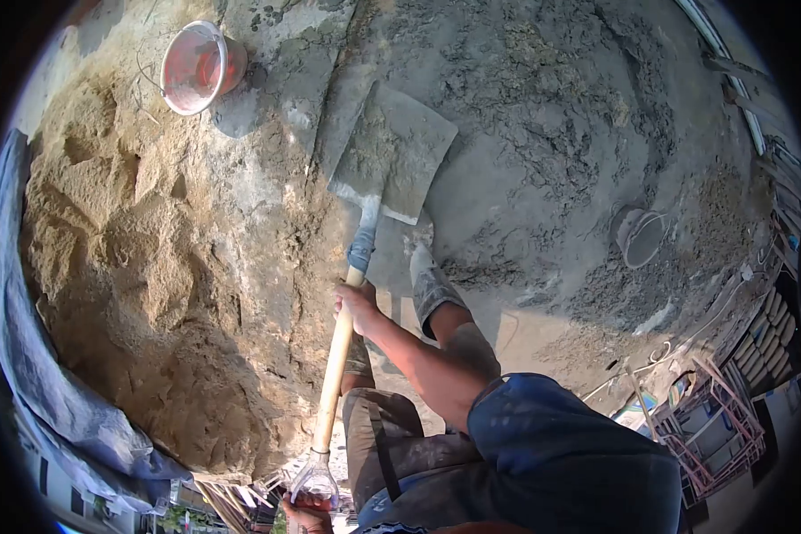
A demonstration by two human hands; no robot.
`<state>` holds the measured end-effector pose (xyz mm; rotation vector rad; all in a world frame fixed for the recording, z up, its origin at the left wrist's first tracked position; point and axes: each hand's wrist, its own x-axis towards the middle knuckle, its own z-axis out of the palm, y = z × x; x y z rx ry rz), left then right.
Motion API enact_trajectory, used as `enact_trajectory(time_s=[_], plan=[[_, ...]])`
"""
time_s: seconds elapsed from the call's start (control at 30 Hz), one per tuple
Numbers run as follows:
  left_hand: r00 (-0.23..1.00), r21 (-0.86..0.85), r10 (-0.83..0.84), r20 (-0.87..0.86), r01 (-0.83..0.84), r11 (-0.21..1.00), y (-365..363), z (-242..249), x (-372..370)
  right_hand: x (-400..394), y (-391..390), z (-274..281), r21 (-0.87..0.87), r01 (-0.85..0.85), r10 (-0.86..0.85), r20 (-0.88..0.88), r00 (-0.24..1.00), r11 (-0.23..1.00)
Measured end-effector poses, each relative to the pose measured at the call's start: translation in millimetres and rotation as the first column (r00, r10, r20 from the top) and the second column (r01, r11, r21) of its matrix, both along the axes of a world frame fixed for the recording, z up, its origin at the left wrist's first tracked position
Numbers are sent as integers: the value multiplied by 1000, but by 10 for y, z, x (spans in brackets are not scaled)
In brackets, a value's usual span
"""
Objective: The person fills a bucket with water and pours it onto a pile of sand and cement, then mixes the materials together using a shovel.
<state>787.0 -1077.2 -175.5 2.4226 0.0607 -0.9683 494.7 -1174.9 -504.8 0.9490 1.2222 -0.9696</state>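
A long shovel point(336, 374) with a pale wooden shaft runs up the middle of the head view. My right hand point(357, 308) is wrapped round the shaft just below the metal socket. At the bottom, my left hand point(308, 516) is closed on the D-shaped handle end and partly cut off from sight. The broad, flat blade point(399, 147) is smeared with grey and lies over wet grey mortar point(543, 169), at its left side. My mortar-coated lower leg and foot point(424, 271) are right beside the blade.
A sand pile point(142, 258) rises on the left, edged by a blue-grey tarp point(71, 392). A white-rimmed bucket point(202, 69) stands at the upper left. Another grey-coated bucket point(641, 238) sits in the mortar at right. A pink metal frame point(716, 427) is at lower right.
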Motion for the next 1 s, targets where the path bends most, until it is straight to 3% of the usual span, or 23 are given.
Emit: enact_trajectory(time_s=[0.07,0.17,0.2,0.23,0.27,0.3,0.4,0.43,0.5,0.53,0.6,0.63,0.7,0.73,0.8,0.83,0.87,0.9,0.93,1.0], plan=[[1000,32,-15,-24,15,999,-76,14,-104,360,169,-6,68,-177,173,62,983,982],[994,107,11,-106,1,994,-175,125,-346,221,215,-124,37,-64,62,44,997,997],[989,129,21,-148,-2,992,-211,60,-436,-68,83,-240,178,-149,158,-36,987,973],[957,89,-3,-290,30,996,-305,-139,-576,-285,150,-670,59,-84,88,-82,993,995],[904,40,-29,-427,50,998,-460,-436,-815,-801,41,-862,48,-12,17,-101,995,999],[885,2,-131,-448,147,989,-708,-648,-1366,-1485,-254,-688,113,-30,51,-188,981,993],[726,-278,-362,-584,240,930,-1091,-1102,-2405,-2838,-549,-864,6,77,-69,-397,915,997],[690,-277,-364,-626,240,931,-1086,-1131,-2569,-3184,-578,-799,-17,91,-90,-410,908,996],[557,-523,-701,-446,473,709,-1089,-1004,-2944,-3674,-498,-669,-289,134,-226,-315,922,948],[456,-584,-805,-379,557,590,-1024,-899,-2962,-3754,-402,-505,-270,136,-220,-308,926,953],[283,-531,-958,-40,807,260,-1048,-711,-2931,-4070,-322,35,-659,349,-471,-10,882,667],[120,-587,-993,-16,803,106,-1036,-689,-2920,-4195,-227,163,-669,341,-480,-28,877,661],[-242,-654,-966,95,716,-244,-986,-604,-2922,-4276,-34,437,-878,416,-572,221,790,237],[-331,-648,-928,170,672,-359,-893,-628,-2996,-4304,78,502,-888,406,-597,210,774,214],[-457,-556,-826,332,612,-562,-705,-894,-2988,-4311,328,489,-809,401,-625,54,779,430],[-494,-517,-756,429,552,-654,-698,-955,-3000,-4249,464,492,-821,404,-656,48,753,403],[-520,-471,-681,517,491,-733,-685,-968,-3036,-4160,592,521,-764,433,-608,68,791,478],[-621,-430,-609,493,434,-791,-598,-821,-2994,-4212,633,495,-717,438,-552,89,829,542],[-666,-371,-557,497,417,-830,-459,-788,-2855,-4268,604,544,-742,433,-569,84,818,513],[-771,-302,-513,376,422,-855,-389,-759,-2659,-3744,843,676,-849,422,-619,150,771,319]])
